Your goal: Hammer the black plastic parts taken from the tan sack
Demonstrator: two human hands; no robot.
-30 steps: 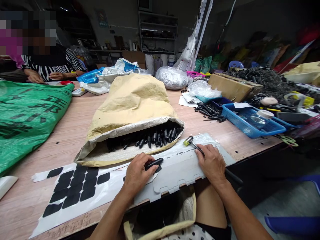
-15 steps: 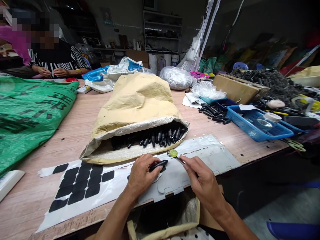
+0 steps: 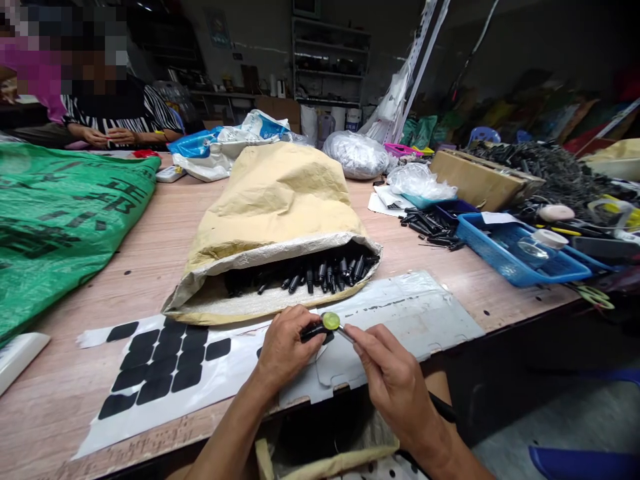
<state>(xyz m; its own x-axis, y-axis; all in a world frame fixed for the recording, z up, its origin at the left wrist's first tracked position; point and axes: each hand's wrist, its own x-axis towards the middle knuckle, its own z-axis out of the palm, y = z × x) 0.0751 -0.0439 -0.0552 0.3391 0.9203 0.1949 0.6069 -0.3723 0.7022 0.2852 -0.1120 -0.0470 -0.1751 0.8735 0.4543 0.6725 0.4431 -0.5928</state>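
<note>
My left hand (image 3: 286, 343) is closed around a black pen-like tube (image 3: 311, 331), held just above the grey board (image 3: 400, 313). In my right hand (image 3: 395, 380), thumb and fingers pinch the thin metal shaft of a small tool with a round, translucent yellow-green head (image 3: 331, 321). That head is at the right end of the tube; whether they touch I cannot tell. Behind them lies a tan woven sack (image 3: 275, 207), its mouth facing me, with many black tubes (image 3: 325, 275) inside.
A white sheet with black square pads (image 3: 163, 363) lies to the left, below a green sack (image 3: 75, 220). At right are loose black parts (image 3: 433, 227), a blue basket (image 3: 520, 263) and a cardboard box (image 3: 485, 179). An open sack (image 3: 330, 463) sits below the table edge. Another person sits far left.
My right hand has moved left, bringing the yellow-green head of the tool over to the end of the black tube. My left hand stays nearly in place, still holding the tube.
</note>
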